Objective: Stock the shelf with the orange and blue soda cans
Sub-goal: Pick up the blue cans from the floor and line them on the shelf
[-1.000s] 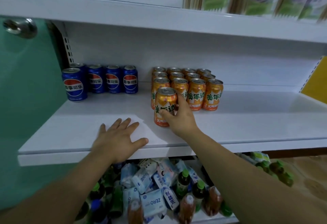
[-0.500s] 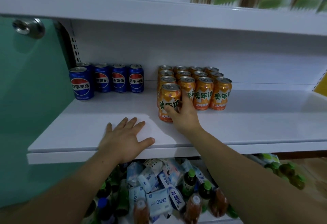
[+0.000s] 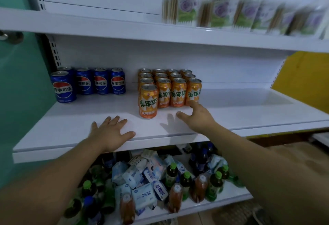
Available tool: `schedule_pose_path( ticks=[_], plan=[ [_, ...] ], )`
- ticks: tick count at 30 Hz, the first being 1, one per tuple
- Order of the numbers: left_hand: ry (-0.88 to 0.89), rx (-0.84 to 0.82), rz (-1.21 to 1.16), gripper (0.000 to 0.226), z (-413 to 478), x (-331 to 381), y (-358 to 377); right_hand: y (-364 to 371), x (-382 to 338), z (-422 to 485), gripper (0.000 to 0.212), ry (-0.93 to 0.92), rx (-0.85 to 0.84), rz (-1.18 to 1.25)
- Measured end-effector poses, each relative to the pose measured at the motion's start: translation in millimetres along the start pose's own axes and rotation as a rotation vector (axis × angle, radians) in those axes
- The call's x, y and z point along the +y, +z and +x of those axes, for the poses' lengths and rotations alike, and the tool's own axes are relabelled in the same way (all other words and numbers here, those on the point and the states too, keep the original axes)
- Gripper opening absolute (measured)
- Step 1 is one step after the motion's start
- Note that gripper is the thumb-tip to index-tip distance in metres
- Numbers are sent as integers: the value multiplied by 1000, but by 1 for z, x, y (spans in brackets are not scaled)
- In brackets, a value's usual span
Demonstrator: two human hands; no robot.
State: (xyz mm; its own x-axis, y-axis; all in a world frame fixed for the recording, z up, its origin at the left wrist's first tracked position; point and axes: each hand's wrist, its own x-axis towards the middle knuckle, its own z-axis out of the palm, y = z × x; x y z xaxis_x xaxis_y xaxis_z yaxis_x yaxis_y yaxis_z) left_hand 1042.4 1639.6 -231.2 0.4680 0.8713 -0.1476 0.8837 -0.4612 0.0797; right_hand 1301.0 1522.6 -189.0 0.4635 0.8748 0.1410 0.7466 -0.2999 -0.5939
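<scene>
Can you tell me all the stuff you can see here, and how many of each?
blue soda cans: five, blue, back left of the middle shelf
orange soda cans: thirteen, orange, one standing in front of the block
middle shelf: one, white
flower packets: several, blurred, green and purple, top shelf
bottles: many, dark or amber, bottom shelf
soft packs: many, white and blue, among the bottles
door knob: one, silver, far left
left hand: flat on the shelf front
right hand: open, empty, beside the orange cans
</scene>
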Motion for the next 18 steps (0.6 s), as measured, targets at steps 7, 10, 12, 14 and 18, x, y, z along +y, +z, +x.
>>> schedule_pose_path(
  ticks=[7, 10, 12, 14, 18],
  plan=[
    [253, 30, -103, 73, -29, 86, -2, -72, 65, -79, 75, 241, -11, -109],
    [432, 36, -128, 72, -60, 139, 14, -84, 96, -127, 74, 326, -20, -136],
    [509, -23, -143, 72, -82, 170, 33, -86, 117, -159, 76, 389, -41, -140],
    [559, -105, -149, 73, -103, 195, 60, -85, 136, -190, 76, 439, -62, -134],
    [615, -287, -153, 76, -133, 230, 128, -74, 179, -233, 76, 500, -122, -130]
  ],
)
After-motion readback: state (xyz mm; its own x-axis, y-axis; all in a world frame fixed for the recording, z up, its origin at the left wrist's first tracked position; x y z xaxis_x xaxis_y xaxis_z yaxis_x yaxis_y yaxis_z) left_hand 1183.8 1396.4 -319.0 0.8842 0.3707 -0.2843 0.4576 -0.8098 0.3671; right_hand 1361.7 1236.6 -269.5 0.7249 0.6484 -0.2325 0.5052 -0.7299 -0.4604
